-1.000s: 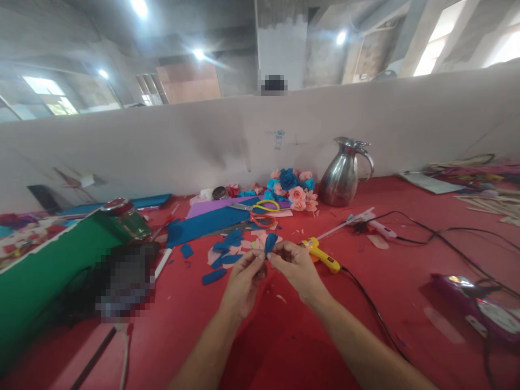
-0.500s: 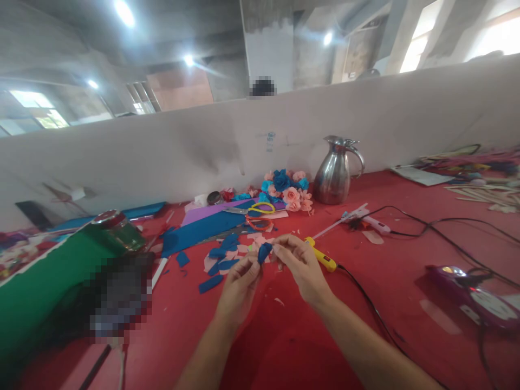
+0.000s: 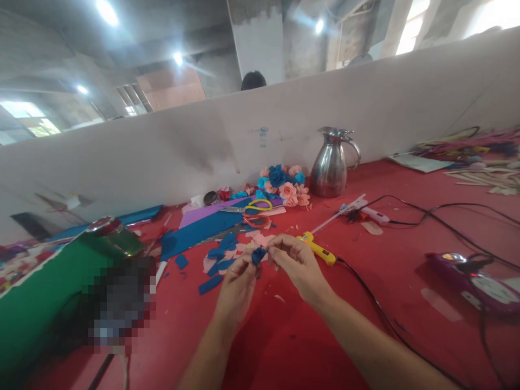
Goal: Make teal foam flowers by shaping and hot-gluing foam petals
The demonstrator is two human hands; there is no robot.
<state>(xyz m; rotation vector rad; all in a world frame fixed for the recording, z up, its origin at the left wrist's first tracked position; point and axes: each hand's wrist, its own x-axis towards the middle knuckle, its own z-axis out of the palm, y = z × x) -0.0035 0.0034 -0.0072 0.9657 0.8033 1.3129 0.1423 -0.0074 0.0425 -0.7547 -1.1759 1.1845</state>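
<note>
A small rolled blue paper flower (image 3: 258, 255) is held up over the red table. My left hand (image 3: 238, 284) pinches it from below and the left. At its right edge, the thumb and fingertips of my right hand (image 3: 296, 265) are closed on the blue paper. Behind the hands lie cut blue paper petals (image 3: 217, 253) and pink paper petals (image 3: 260, 238). A yellow glue gun (image 3: 320, 250) rests just beyond my right hand.
Scissors (image 3: 258, 206) lie on blue paper sheets (image 3: 195, 233). Pink and blue paper flowers (image 3: 287, 189) sit beside a steel jug (image 3: 330, 168). Cords run right to a purple power strip (image 3: 475, 281). A green box (image 3: 52, 281) and a jar (image 3: 116, 235) stand left.
The blue paper flower has turned in my fingers, and its rolled top now faces me more. The view has shifted slightly.
</note>
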